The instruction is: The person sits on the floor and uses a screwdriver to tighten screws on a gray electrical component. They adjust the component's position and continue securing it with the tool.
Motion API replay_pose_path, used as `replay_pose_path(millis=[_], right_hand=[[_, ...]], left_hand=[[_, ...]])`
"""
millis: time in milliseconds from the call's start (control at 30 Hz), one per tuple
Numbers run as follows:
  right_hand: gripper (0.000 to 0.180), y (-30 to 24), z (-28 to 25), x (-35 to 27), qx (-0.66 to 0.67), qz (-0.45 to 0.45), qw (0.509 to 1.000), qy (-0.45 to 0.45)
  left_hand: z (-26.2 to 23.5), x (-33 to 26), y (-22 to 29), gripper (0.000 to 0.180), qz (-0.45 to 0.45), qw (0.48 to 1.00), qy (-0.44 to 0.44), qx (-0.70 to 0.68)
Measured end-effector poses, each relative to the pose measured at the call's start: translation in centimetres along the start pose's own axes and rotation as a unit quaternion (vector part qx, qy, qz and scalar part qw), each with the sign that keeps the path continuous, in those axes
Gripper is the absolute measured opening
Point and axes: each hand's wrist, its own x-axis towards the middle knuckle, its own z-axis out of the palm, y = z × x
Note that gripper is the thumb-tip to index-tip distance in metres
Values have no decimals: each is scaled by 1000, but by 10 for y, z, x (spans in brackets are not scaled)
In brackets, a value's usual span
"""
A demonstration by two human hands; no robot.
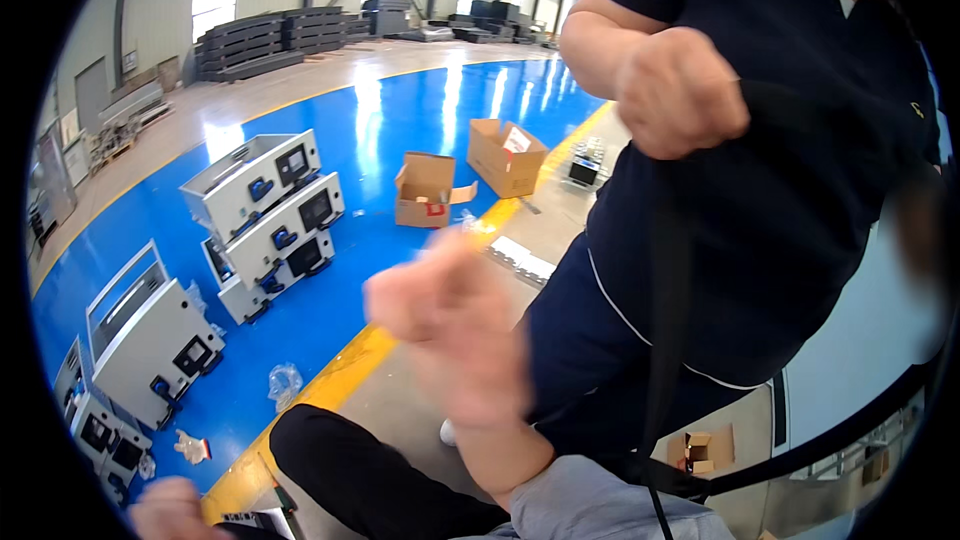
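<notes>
A blurred right hand (455,325) is raised at centre, fingers loosely curled, nothing seen gripped. The left hand (170,515) is glimpsed at seven o'clock; its grip cannot be told. Two open cardboard boxes (428,190) are seen at twelve o'clock, contents unclear.

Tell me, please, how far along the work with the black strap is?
Done: grey cabinets lie lined up on the blue floor. In hand: a co-worker's hand grips the strap; your right hand is raised near it, blurred. Left: two boxes sit open.
</notes>
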Motion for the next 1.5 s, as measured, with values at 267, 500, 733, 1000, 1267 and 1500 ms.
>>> replay_pose_path(millis=[267,500,733,1000,1267,1500], right_hand=[[17,83,-11,-162,-281,277,918,26],[26,-26,8,-158,-318,-99,943,-13],[32,-21,7,-210,-353,259,897,-58],[27,-193,10,-250,-224,789,512,-254],[15,-352,89,-135,-368,412,811,-192],[5,-239,66,-175,-714,-34,655,245]], left_hand=[[38,-116,-60,34,-539,733,-36,-413],[95,-12,-21,41,-220,910,-220,-274],[120,23,-13,33,66,917,-333,-209],[-12,-83,-104,8,-370,892,-258,6],[-67,-85,-139,18,-307,948,-81,-12],[-9,-74,-103,27,-289,945,-124,-88]])
